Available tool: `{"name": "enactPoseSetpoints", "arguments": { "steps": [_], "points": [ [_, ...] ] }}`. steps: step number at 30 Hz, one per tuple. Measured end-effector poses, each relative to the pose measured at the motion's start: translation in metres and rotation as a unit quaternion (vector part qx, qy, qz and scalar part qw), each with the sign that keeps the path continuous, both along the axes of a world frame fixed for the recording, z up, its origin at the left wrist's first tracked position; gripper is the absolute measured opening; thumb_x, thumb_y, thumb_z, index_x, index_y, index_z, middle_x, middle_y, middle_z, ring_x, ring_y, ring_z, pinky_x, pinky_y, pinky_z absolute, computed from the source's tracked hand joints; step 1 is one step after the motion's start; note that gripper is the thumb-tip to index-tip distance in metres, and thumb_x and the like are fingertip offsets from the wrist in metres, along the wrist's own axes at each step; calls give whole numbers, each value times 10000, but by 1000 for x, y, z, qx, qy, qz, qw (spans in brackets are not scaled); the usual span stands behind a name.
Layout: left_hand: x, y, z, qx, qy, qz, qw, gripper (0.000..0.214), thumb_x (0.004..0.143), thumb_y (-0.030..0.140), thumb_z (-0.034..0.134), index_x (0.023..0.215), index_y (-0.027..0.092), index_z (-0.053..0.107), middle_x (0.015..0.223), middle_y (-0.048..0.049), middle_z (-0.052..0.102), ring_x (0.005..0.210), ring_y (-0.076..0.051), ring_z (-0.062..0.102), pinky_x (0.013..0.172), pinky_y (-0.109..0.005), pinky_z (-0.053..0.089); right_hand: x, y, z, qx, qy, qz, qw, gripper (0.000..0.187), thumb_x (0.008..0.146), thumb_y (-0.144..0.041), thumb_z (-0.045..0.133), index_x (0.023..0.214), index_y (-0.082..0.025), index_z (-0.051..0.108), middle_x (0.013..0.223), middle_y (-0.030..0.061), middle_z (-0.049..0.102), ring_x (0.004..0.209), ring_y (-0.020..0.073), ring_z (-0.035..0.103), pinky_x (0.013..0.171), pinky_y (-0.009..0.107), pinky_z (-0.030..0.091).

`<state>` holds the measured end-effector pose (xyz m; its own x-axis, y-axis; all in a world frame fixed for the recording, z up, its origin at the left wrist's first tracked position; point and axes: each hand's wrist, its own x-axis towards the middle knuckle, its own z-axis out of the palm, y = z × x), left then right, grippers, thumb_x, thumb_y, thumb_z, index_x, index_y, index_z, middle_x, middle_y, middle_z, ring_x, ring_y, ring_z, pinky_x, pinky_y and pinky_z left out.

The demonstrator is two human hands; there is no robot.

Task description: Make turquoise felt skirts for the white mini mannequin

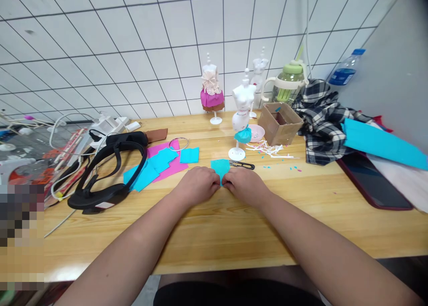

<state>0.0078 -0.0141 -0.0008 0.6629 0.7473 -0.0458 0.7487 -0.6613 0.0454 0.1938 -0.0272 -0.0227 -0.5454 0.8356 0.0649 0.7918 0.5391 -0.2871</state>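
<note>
Between my hands is a small piece of blue crepe paper, flat against the table. My left hand pinches its lower left edge, fingers closed. On the other side my right hand grips the lower right edge in the same way. Just behind the right hand lie black-handled thread snips. A white mini dress form stands beyond them, with a blue paper piece around its lower part. Left of my hands rests a blue paper square.
Pink sheets and more blue sheets lie at left beside a black headset. Behind stand a dressed form, a cardboard box and a lidded jug. Paper scraps, a plaid cloth and a phone are at right.
</note>
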Motion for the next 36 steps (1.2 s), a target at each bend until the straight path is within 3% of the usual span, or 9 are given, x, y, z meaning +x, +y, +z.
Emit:
{"name": "enactPoseSetpoints", "arguments": {
  "steps": [4,14,22,26,36],
  "points": [
    [1,-1,0,-8,1,25,1000,231,867,280,494,973,283,700,890,-21,733,799,-222,659,609,-300,412,-1,-1,1,-9,-2,-29,1000,145,900,-247,533,930,-209,670,910,43,683,882,179,598,720,261,371],
    [2,0,-1,4,-13,-18,1000,237,873,214,467,859,215,704,870,-51,700,862,-205,626,706,-299,443,-3,-2,1,23,-29,-18,999,222,934,-260,461,894,-211,673,880,50,658,866,185,579,703,270,364],
    [-1,3,-4,-2,4,-4,1000,236,873,234,467,847,235,702,825,-40,697,783,-199,636,632,-296,424,-3,-2,1,35,-31,-13,999,211,924,-245,475,863,-213,675,871,48,654,856,188,580,678,273,350],
    [0,2,-2,10,-19,-23,999,205,859,214,484,815,218,684,895,-42,689,854,-200,620,718,-302,448,-3,-3,1,45,-42,-8,998,240,935,-253,449,869,-209,675,896,56,643,860,193,581,668,276,353],
    [0,2,-3,-22,-19,0,1000,231,881,222,462,936,244,686,887,-36,698,862,-192,642,703,-282,461,-2,-1,1,17,-54,-27,998,254,953,-267,411,945,-212,659,911,55,656,865,191,606,660,271,374]
  ]
}}
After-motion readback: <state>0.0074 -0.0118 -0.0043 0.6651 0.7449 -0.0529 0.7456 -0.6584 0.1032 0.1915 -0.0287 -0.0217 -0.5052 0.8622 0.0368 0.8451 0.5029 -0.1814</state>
